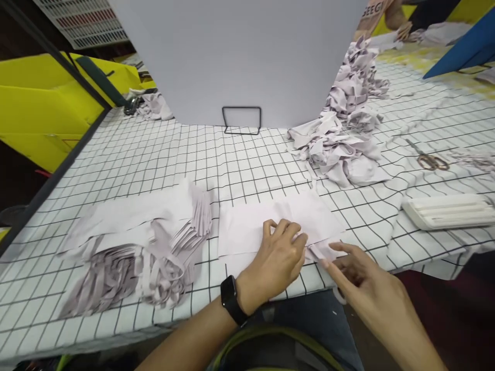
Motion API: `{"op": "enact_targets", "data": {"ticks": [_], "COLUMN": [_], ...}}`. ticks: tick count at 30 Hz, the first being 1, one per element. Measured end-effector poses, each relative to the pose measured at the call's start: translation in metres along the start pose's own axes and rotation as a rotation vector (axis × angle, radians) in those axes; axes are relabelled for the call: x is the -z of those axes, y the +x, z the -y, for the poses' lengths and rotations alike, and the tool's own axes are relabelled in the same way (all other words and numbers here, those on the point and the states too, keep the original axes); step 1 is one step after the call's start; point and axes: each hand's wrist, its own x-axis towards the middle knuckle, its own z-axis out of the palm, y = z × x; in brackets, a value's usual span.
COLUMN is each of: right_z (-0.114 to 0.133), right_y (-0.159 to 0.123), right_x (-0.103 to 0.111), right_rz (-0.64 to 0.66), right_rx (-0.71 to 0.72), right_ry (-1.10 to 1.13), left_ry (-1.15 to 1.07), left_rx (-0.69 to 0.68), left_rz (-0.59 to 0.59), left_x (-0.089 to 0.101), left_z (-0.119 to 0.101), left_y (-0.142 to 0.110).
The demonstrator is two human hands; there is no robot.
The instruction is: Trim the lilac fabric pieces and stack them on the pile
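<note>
A flat piece of pale lilac fabric (243, 226) lies on the checked tablecloth in front of me. My left hand (280, 252), with a black watch on its wrist, rests on it; the fingers are curled with their tips pressed into the cloth. Just right of it, my right hand (358, 278) is at the near edge of the fabric. Its thumb and forefinger stand apart beside a narrow folded strip (319, 251), the thumb tip seeming to touch it. To the left lies a stack of similar fabric (127, 216) with bunched straps (162, 273).
A large grey board (247, 56) with a black wire stand (242, 121) rises at the back. Crumpled fabric pieces (344, 144) are heaped at right, near scissors (429, 158) and a white plastic case (450, 211). Another person's hand (404, 31) shows far right, beside a blue panel (464, 46).
</note>
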Motion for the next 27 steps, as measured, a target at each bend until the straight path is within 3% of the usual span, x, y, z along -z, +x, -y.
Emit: {"op": "enact_targets", "data": {"ticks": [3, 4, 7, 8, 12, 16, 20, 27], "right_z": [-0.017, -0.021, -0.028, -0.026, -0.012, -0.001, 0.000, -0.002], "right_y": [-0.032, -0.041, -0.059, -0.061, -0.059, -0.056, -0.069, -0.108], "right_x": [0.006, 0.002, -0.027, -0.041, -0.097, -0.122, -0.104, -0.036], "right_rz": [-0.072, -0.014, 0.336, 0.427, 0.529, 0.541, 0.515, 0.707], "right_rx": [0.085, 0.091, 0.103, 0.120, 0.211, 0.256, 0.324, 0.343], "right_ry": [-0.116, -0.082, 0.102, 0.157, 0.328, 0.363, 0.332, 0.200], "left_ry": [-0.192, -0.240, -0.286, -0.274, -0.220, -0.123, -0.054, -0.033], "left_rx": [0.132, 0.193, 0.335, 0.353, 0.293, 0.238, 0.241, 0.236], "left_rz": [-0.121, -0.178, -0.271, -0.269, -0.213, -0.105, -0.071, -0.090], "left_x": [0.016, 0.023, 0.039, 0.042, 0.042, 0.030, 0.024, 0.022], "left_z": [0.013, 0.019, 0.032, 0.033, 0.025, 0.016, 0.015, 0.016], "left_y": [-0.022, -0.032, -0.063, -0.073, -0.100, -0.110, -0.113, -0.115]}}
